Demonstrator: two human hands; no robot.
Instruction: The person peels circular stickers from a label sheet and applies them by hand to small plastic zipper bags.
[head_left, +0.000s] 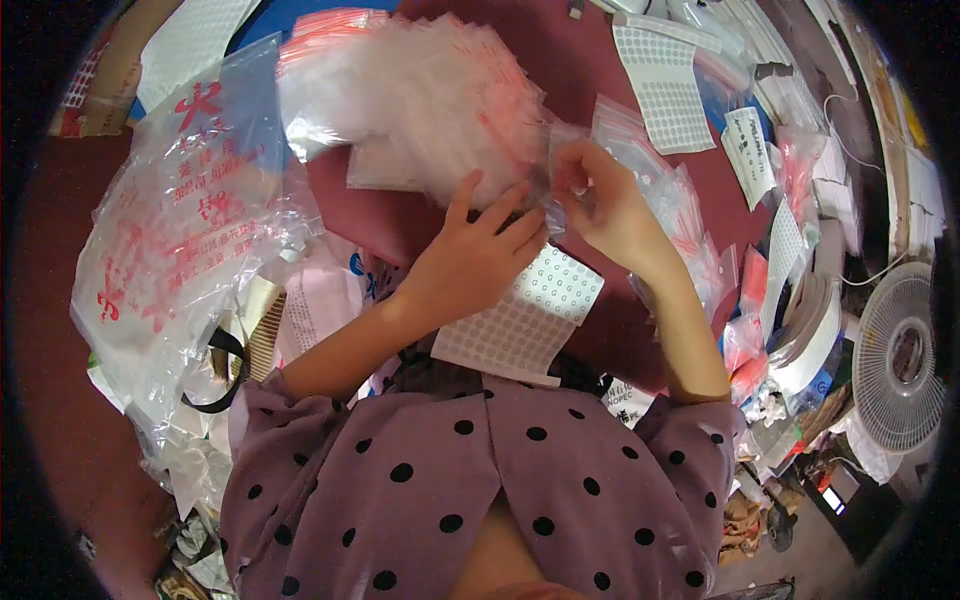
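Observation:
My left hand (478, 245) lies with its fingers spread over the near edge of a fanned pile of clear zip bags (440, 100) with red seal strips. To its right, my right hand (605, 205) has thumb and fingers pinched at a small clear plastic bag (553, 205), whose outline is hard to make out. Beneath my hands, near my body, is a sheet of round stickers (505, 330). Its upper part (565, 285) is white with dark printed letters, the lower part grey.
A big clear bag with red print (200, 200) stands at left. More zip bags (680, 215) spread right of my right arm. Another dotted sticker sheet (665, 90) lies at the back right of the dark red tabletop (560, 50). A white fan (897, 358) is at far right.

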